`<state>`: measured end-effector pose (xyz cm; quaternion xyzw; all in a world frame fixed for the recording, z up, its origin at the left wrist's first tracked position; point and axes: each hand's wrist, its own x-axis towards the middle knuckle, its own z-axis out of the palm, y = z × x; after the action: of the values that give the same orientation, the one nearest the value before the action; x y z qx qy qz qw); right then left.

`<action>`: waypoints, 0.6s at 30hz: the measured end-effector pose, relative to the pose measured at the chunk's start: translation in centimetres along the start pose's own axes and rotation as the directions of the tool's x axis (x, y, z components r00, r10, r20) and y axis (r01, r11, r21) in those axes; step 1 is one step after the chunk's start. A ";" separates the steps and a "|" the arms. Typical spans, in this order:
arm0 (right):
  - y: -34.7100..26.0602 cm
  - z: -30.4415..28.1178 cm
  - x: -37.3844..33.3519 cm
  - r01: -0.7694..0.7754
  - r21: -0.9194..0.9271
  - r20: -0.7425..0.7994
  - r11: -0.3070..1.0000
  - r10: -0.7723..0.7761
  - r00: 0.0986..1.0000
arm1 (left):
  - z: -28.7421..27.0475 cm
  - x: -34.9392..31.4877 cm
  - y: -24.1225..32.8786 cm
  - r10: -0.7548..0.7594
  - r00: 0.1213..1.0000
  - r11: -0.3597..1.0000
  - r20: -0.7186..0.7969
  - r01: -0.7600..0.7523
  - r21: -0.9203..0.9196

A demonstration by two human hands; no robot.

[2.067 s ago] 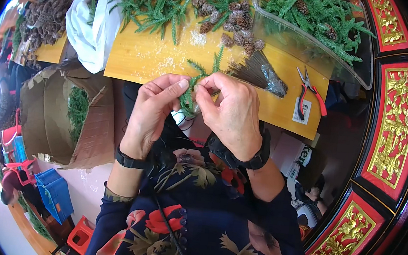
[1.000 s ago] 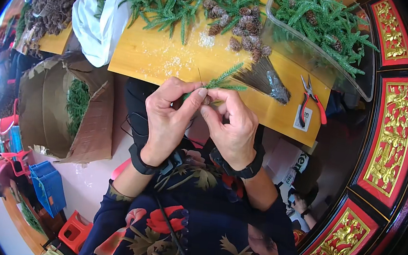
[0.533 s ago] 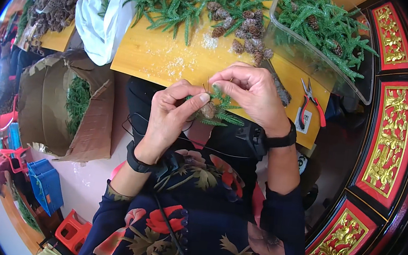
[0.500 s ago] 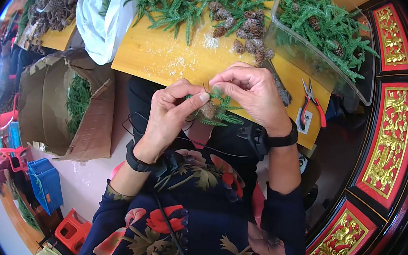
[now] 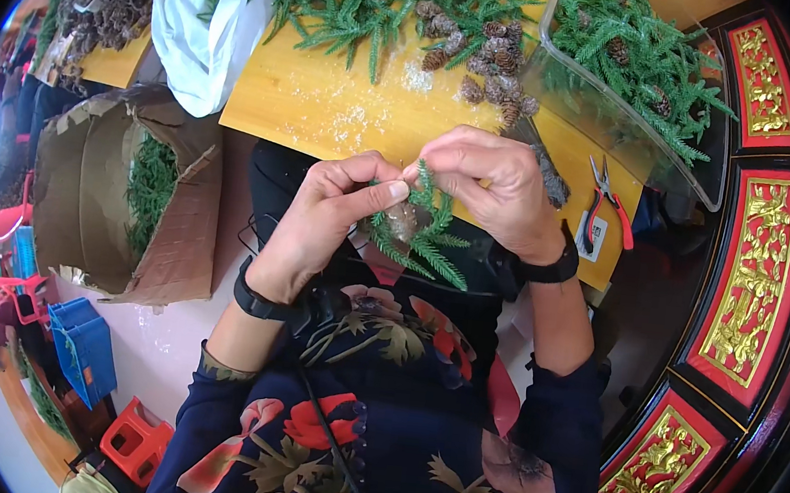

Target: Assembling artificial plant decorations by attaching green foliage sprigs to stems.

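Over the near edge of the table, my left hand (image 5: 330, 203) pinches a green artificial pine sprig (image 5: 437, 256) by its top, between thumb and forefinger. A brown pine cone (image 5: 402, 222) sits among the needles, just under my left thumb. My right hand (image 5: 496, 182) has its fingertips pressed together right beside the left ones, at the sprig's top. Whatever thin piece lies between those right fingertips is hidden. One green shoot stands up against the right fingers.
The yellow table (image 5: 334, 96) bears pine branches (image 5: 343, 10), loose pine cones (image 5: 496, 60), white flakes and red-handled pliers (image 5: 601, 206). A clear bin (image 5: 630, 117) of greenery stands at far right, a white bag (image 5: 194, 52) at far left. Below it is a cardboard box (image 5: 179, 243).
The sprig has turned between my hands, so more green shoots show below and beside the cone. Thin dark strands between the fingertips are now covered. Both hands stay close together.
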<state>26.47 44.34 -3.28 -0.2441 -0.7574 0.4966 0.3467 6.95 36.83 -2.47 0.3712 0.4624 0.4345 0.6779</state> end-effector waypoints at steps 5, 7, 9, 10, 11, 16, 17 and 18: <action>-0.2 -0.4 1.3 0.389 -0.209 0.099 0.897 -0.376 0.921 | -1.4 -0.2 0.1 -0.135 0.982 0.986 0.135 0.147 -0.079; -0.2 -0.5 1.9 0.416 -0.225 0.135 0.881 -0.394 0.909 | -1.4 -0.4 0.3 -0.156 0.972 0.983 0.174 0.170 -0.067; -0.2 -0.5 2.3 0.471 -0.257 0.208 0.844 -0.427 0.880 | -1.7 -0.4 0.3 -0.167 0.967 0.982 0.192 0.181 -0.061; -0.1 -0.5 2.4 0.471 -0.255 0.209 0.844 -0.427 0.880 | -2.0 -0.3 0.2 -0.168 0.963 0.979 0.210 0.188 -0.076; 0.0 -0.5 2.3 0.459 -0.247 0.216 0.853 -0.413 0.885 | -2.3 -0.3 0.1 -0.170 0.959 0.977 0.229 0.195 -0.091; -0.1 -0.4 2.3 0.381 -0.234 0.230 0.895 -0.330 0.916 | -2.2 -0.2 -0.4 -0.104 0.977 0.994 0.184 0.107 -0.010; -0.2 -0.3 2.3 0.354 -0.235 0.229 0.905 -0.303 0.925 | -2.1 -0.1 -0.3 -0.104 0.977 0.994 0.183 0.108 -0.011; -0.2 -0.3 2.4 0.353 -0.233 0.230 0.906 -0.302 0.925 | -2.0 -0.1 0.0 -0.100 0.978 0.995 0.181 0.094 0.042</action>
<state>25.21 46.16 -2.36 -0.1098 -0.8775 0.3438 0.3157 5.04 36.97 -3.09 0.3978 0.4226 0.3574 0.7317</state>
